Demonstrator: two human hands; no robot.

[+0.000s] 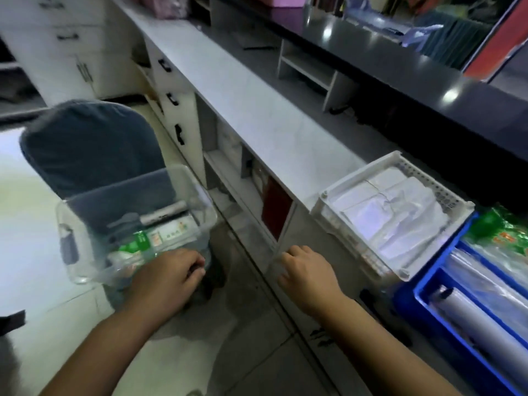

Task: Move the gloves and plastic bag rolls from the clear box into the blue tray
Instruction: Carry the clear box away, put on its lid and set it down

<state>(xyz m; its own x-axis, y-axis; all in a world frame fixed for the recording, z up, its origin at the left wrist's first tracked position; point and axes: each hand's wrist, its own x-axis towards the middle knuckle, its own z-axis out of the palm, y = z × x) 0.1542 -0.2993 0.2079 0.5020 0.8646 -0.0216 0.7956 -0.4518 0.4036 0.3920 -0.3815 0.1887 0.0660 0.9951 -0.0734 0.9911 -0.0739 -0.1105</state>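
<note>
The clear box (71,267) sits at the left, on or just in front of a blue-covered chair. Inside it lie green-and-white packets (137,244) and a pale roll (165,211). My left hand (168,278) grips the box's near right rim. At the far right the blue tray (423,284) stands on the counter with clear plastic bag rolls (483,298) and a green-printed packet (508,232) in it. My right hand (308,270) hovers loosely curled at the counter's front edge, between box and tray, holding nothing.
A white perforated basket (331,201) with folded white bags stands on the counter just left of the blue tray. Open shelves and drawers run under the counter. The blue chair (85,147) is behind the box. A dark raised counter runs along the back.
</note>
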